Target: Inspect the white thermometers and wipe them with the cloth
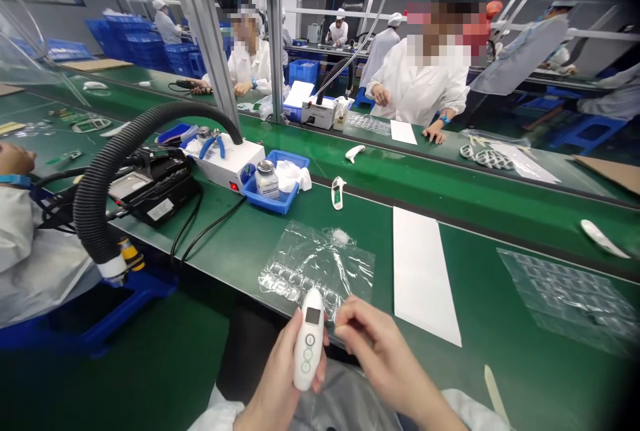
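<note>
A white handheld thermometer (309, 344) with a small dark screen and three round buttons stands nearly upright in my left hand (283, 367), my fingers wrapped round its sides. Just right of it, my right hand (373, 351) is closed in a pinch. Whatever its fingertips hold, if anything, is too small or hidden to make out. Beyond both hands, a clear plastic bag (320, 254) with rows of small clear pieces lies at the bench edge. Farther back sits an opened white housing (338, 194) showing a green circuit board.
White paper (423, 271) lies to the right, near a clear blister sheet (575, 291). A blue tray (273, 204) holds a bottle and tissues. At left are a black fume hose (95, 184) and a white box (227, 161). Co-workers sit across the green conveyor (450, 184) and at left.
</note>
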### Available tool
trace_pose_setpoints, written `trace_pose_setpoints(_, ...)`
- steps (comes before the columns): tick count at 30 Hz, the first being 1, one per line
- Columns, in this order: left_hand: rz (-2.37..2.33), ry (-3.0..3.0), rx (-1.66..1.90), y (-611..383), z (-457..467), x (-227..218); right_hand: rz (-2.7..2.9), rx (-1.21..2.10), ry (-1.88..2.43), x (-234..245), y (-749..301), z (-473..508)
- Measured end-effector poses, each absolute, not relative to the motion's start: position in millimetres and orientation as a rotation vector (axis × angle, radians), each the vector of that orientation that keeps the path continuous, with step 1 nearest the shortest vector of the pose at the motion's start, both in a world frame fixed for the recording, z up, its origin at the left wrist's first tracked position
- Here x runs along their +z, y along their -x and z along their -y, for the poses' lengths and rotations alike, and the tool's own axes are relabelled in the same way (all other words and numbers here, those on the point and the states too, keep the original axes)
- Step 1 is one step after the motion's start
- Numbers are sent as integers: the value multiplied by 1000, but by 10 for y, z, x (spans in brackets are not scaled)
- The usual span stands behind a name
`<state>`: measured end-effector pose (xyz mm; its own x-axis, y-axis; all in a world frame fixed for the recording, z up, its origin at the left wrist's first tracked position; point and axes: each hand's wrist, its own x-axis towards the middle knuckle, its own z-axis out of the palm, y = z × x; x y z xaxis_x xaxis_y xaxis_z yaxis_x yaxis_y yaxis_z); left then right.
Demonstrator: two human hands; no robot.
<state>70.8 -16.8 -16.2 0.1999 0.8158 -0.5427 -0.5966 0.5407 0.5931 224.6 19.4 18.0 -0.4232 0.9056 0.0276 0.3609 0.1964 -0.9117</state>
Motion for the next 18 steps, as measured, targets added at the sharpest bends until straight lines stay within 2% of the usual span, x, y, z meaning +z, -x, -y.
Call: trace_pose_setpoints(18,-1026,-366,988,-756,182,-117,1885,1233,1165,99,-2004,-285)
